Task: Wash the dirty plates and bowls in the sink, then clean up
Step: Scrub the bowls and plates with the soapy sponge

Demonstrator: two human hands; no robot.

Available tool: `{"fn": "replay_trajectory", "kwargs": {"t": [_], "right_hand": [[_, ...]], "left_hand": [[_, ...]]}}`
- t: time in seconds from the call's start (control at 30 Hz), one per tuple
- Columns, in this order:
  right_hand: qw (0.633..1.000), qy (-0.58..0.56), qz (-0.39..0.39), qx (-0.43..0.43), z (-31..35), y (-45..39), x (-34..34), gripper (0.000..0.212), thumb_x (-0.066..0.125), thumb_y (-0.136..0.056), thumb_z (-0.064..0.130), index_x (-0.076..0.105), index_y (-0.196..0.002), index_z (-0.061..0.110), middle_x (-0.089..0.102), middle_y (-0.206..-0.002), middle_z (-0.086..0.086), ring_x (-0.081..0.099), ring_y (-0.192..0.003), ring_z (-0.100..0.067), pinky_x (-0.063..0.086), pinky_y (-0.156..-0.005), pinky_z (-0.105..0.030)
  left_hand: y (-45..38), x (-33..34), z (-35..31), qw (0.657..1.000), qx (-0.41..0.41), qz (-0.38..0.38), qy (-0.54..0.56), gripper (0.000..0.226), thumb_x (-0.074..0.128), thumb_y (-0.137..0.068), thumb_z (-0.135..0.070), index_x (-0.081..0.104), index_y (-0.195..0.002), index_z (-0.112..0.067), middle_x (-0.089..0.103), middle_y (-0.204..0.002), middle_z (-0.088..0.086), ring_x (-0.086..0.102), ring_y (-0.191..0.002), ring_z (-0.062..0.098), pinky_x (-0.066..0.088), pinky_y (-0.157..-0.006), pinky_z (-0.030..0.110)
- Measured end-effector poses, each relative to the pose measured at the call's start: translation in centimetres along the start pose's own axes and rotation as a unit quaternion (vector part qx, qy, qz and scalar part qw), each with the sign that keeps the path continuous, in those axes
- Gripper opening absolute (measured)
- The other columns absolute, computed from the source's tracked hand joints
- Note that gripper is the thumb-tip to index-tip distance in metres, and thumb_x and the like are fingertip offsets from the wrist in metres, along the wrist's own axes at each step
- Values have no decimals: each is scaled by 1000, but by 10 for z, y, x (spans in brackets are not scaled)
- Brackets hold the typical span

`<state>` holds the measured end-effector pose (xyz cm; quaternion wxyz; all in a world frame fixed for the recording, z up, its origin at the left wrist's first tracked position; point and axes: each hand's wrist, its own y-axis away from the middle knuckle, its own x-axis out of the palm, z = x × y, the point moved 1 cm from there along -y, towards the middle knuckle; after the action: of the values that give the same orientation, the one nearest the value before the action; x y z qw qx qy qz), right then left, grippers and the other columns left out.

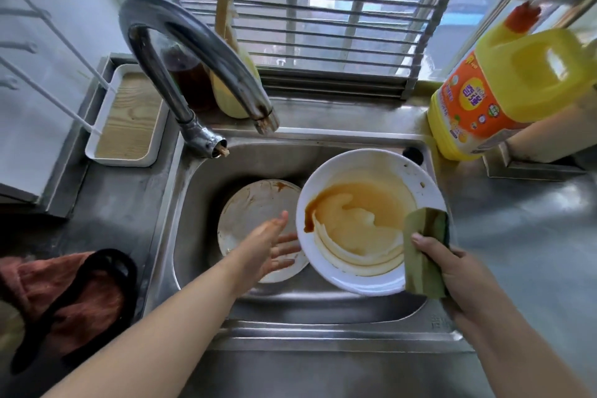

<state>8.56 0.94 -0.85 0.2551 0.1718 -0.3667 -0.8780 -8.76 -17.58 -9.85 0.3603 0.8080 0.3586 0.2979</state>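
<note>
You are barely started: your right hand [452, 271] grips the green sponge [424, 252] at the near right rim of the sauce-smeared bowl [361, 220] in the sink [193, 203], your left hand [268, 245] reaches with released fingers above the dirty plate [252, 213].

Left hand [268, 247] reaches from the lower left toward frame centre, fingers straight and spread, palm turned right; right hand [452, 271], at lower right, has fingers and thumb curled in a grip
</note>
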Motion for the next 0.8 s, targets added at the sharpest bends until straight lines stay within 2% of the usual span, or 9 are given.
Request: {"fn": "replay_trajectory", "kwargs": {"t": [0.03, 0.13, 0.27, 0.37, 0.47, 0.53, 0.63, 0.73, 0.8], "right_hand": [[1000, -3, 16, 8, 0, 2, 3, 44, 80, -61, 27, 67, -93, 0, 68, -83, -12, 61, -76, -24, 49, -73, -40], [998, -11, 64, 18, -3, 3, 11, 66, 90, -42, 40, 71, -92, 2, 70, -84, -12, 63, -75, -24, 47, -72, -38], [991, -39, 124, 39, -1, 4, 23, 27, 70, -78, 28, 70, -88, 3, 73, -75, -7, 67, -64, -16, 53, -66, -30], [986, 144, 81, -15, -2, -1, 29, 35, 73, -80, 40, 70, -93, 8, 72, -86, -8, 68, -75, -18, 52, -65, -28], [906, 395, 5, -152, 5, 1, 31, 41, 72, -76, 52, 67, -97, 18, 66, -91, -1, 60, -78, -11, 46, -60, -23], [858, 475, 41, -191, 5, 11, 46, 52, 71, -75, 57, 60, -112, 23, 64, -97, 0, 59, -83, -12, 49, -69, -24], [799, 539, 74, -257, -11, 26, 76, 86, 70, -71, 64, 34, -140, 27, 56, -119, -3, 55, -108, -21, 47, -88, -31], [755, 532, 88, -373, -26, 45, 89, 71, 67, -77, 59, 39, -136, 33, 56, -117, 0, 50, -108, -20, 42, -91, -29], [732, 532, 107, -411, -27, 41, 81, 61, 67, -78, 56, 50, -133, 33, 56, -115, 1, 50, -107, -21, 40, -90, -28]], "left_hand": [[12, 4, -3, 997, -8, 34, 64, 60, 60, -83, -47, 43, -133, -18, 66, -118, 16, 65, -106, 31, 51, -95, 48], [38, 12, -4, 989, 14, 84, 123, 41, 57, -93, -16, 45, -132, -23, 63, -123, 18, 63, -110, 38, 47, -98, 56], [59, 14, 0, 987, 39, 60, 147, 53, 45, -90, 11, 42, -133, -21, 61, -124, 21, 63, -107, 41, 56, -83, 52], [69, 13, 3, 989, 71, 23, 125, 55, 44, -88, 13, 45, -131, -21, 64, -118, 18, 67, -98, 37, 59, -70, 45], [78, 12, 5, 988, 95, -19, 116, 52, 43, -89, 13, 51, -119, -28, 66, -111, 12, 67, -94, 34, 58, -71, 45], [83, 15, 6, 985, 113, -34, 128, 53, 41, -88, 14, 53, -108, -34, 66, -110, 11, 68, -95, 33, 57, -74, 48], [87, 22, 7, 977, 134, -30, 162, 55, 38, -87, 16, 55, -110, -31, 69, -107, 12, 69, -91, 34, 58, -72, 47], [91, 26, 3, 973, 159, -23, 167, 49, 41, -91, 10, 56, -116, -29, 72, -104, 9, 71, -88, 30, 58, -60, 39], [90, 24, 1, 970, 174, -33, 164, 49, 37, -92, 10, 54, -118, -28, 71, -105, 10, 70, -84, 28, 59, -59, 41]]}}
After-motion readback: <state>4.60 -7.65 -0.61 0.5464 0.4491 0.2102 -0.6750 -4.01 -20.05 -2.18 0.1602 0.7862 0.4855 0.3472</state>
